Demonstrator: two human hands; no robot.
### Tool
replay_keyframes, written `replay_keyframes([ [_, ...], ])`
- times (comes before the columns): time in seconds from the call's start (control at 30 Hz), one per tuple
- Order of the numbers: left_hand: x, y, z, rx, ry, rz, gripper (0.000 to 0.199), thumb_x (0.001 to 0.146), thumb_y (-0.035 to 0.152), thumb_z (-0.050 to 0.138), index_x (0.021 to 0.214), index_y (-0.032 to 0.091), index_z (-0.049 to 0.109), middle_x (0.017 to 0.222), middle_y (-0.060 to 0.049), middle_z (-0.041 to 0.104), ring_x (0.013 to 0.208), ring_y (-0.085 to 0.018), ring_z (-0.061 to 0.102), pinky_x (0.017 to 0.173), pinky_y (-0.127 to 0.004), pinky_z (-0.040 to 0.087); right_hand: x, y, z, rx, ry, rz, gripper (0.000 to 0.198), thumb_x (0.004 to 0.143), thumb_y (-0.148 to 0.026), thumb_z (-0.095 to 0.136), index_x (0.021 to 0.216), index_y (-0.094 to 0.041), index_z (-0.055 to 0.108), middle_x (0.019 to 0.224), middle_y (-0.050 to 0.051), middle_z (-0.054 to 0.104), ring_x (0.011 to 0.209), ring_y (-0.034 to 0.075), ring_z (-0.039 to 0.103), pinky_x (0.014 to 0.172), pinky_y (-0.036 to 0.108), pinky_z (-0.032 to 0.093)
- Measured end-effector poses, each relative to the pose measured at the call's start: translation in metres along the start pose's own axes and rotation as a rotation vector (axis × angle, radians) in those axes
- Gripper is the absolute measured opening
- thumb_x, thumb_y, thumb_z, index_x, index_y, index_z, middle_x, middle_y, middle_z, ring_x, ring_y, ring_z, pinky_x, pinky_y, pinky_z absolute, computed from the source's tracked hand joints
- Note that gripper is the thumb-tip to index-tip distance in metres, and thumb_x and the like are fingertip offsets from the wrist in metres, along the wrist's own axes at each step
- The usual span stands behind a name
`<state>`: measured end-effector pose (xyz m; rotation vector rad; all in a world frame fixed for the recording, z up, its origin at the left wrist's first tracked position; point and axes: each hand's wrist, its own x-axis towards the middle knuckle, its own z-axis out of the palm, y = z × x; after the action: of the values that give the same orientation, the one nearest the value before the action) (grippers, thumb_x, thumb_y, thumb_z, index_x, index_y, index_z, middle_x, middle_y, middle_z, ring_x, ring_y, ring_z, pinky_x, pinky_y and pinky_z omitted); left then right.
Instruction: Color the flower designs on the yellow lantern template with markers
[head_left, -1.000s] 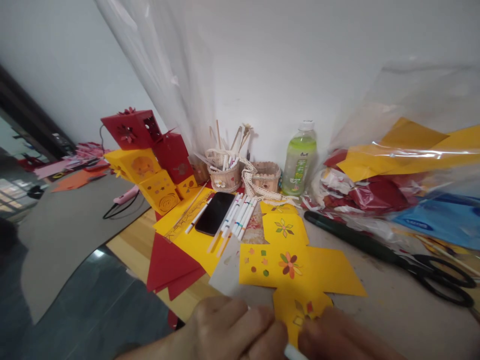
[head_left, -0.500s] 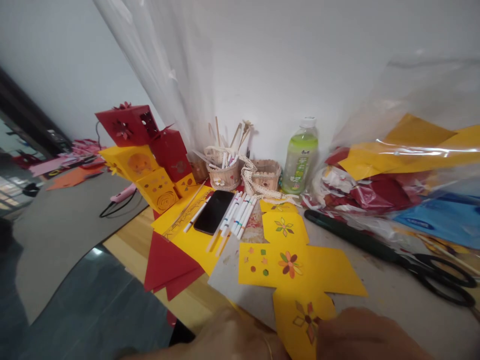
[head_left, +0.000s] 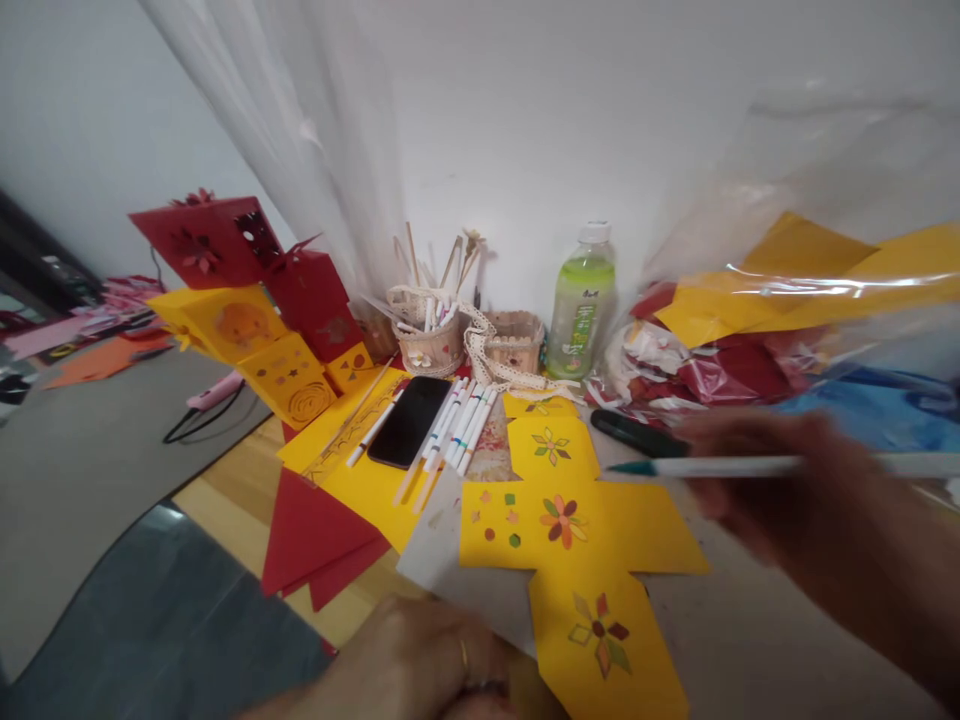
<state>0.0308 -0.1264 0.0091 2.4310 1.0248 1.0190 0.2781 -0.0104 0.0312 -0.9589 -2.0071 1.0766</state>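
Note:
A white marker (head_left: 742, 466) with a green tip lies pinched in my right hand (head_left: 787, 500), raised over the right side of the table and pointing left. Below and left of it is a yellow cross-shaped paper cut-out (head_left: 645, 540) with coloured flowers and small shapes drawn on its panels. My left hand (head_left: 420, 655), wearing a ring, is closed at the bottom edge, left of the lowest panel. What its curled fingers hold, if anything, is hidden.
Black-handled scissors (head_left: 634, 432) lie partly behind my right hand. Several white markers (head_left: 469, 430) and a phone (head_left: 411, 420) rest left of the cut-out. A green drink bottle (head_left: 583, 310), small baskets (head_left: 427, 352), folded paper boxes (head_left: 300, 310) and a plastic bag (head_left: 795, 300) of scraps stand behind.
My right hand has risen from the lowest panel to the right, and the marker in it now shows. More of that panel's flower is visible. The whole view has shifted slightly.

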Motion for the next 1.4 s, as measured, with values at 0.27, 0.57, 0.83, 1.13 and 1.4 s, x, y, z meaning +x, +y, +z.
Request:
replay_keyframes([
  [0.27,0.006,-0.014,0.029,0.625,-0.152,0.215,0.034,0.092,0.011,0.024,0.114,0.002,0.048,0.101,-0.019,0.062,0.073,-0.018,0.06,0.055,-0.028,0.052,0.016,0.018,0.036,0.048,-0.019,0.174,0.018,0.073,-0.032,0.06,0.066,-0.018,0.051,0.06,-0.003,0.047,0.053,0.01,0.042,0.047,0.022,0.032],
  [0.57,0.007,-0.02,0.042,0.758,-0.317,0.175,0.036,0.088,0.01,0.03,0.118,0.0,0.048,0.12,-0.02,0.054,0.07,-0.017,0.06,0.053,-0.027,0.052,0.011,0.032,0.039,0.09,-0.027,0.152,0.025,0.073,-0.021,0.054,0.06,-0.021,0.032,0.057,-0.006,0.035,0.049,0.008,0.032,0.042,0.02,0.024],
  [0.83,0.003,-0.027,0.048,0.772,-0.231,0.184,0.036,0.089,0.008,0.025,0.115,0.002,0.05,0.118,-0.018,0.056,0.063,-0.015,0.058,0.05,-0.026,0.049,0.007,0.027,0.042,-0.066,-0.05,0.19,0.022,0.075,-0.024,0.051,0.059,-0.021,0.036,0.053,-0.005,0.038,0.047,0.009,0.034,0.041,0.021,0.027],
  [1.13,0.003,-0.028,0.051,0.763,-0.214,0.169,0.034,0.088,0.009,0.029,0.114,0.003,0.05,0.115,-0.017,0.059,0.065,-0.015,0.058,0.05,-0.026,0.049,0.008,0.027,0.044,-0.174,-0.076,0.159,0.022,0.076,-0.025,0.048,0.058,-0.022,0.036,0.052,-0.004,0.041,0.046,0.01,0.036,0.042,0.023,0.028],
  [1.4,0.001,-0.029,0.051,0.772,-0.17,0.165,0.034,0.09,0.01,0.027,0.112,0.007,0.054,0.115,-0.014,0.059,0.063,-0.013,0.058,0.049,-0.024,0.05,0.007,0.032,0.044,-0.184,-0.037,0.132,0.021,0.074,-0.023,0.047,0.057,-0.021,0.037,0.05,-0.004,0.041,0.044,0.009,0.036,0.04,0.021,0.028],
])
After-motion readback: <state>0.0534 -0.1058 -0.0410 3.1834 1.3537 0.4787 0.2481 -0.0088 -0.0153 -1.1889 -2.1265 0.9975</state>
